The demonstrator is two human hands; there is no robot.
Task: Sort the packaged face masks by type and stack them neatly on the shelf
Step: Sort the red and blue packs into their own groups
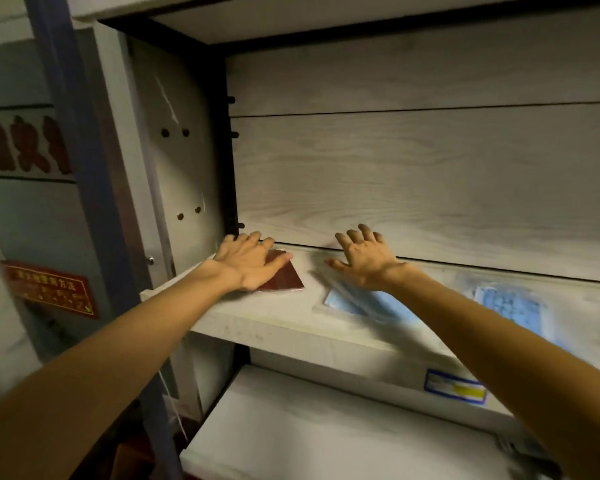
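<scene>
- A flat dark red mask packet [284, 275] lay at the left end of the pale wood-grain shelf board [291, 317], left of the frame's centre, close to the grey side panel [184, 174] with its drilled holes.
- The left hand [248, 261] rested palm down on that red packet, fingers straight and spread, pressing rather than gripping; only the packet's right and lower edges showed past the hand.
- A blue mask packet in clear wrap [361, 303] lay just right of the red one, apart from it, under the wrist of the right arm.
- The right hand [364, 259] was above the far end of that blue packet, fingers splayed and relaxed, grasping nothing; whether the palm touched the wrap could not be told, since motion blur smeared the packet's outline.
- A second blue packet [510, 306] lay further right on the same shelf, partly hidden by the right forearm and blurred, so its print was unreadable.
- A blue and yellow label [456, 391] sat on the shelf's front edge, lower right, partly covered by the arm.
- A red sign with gold characters [49, 289] hung on the wall at the left edge, too blurred to read.
</scene>
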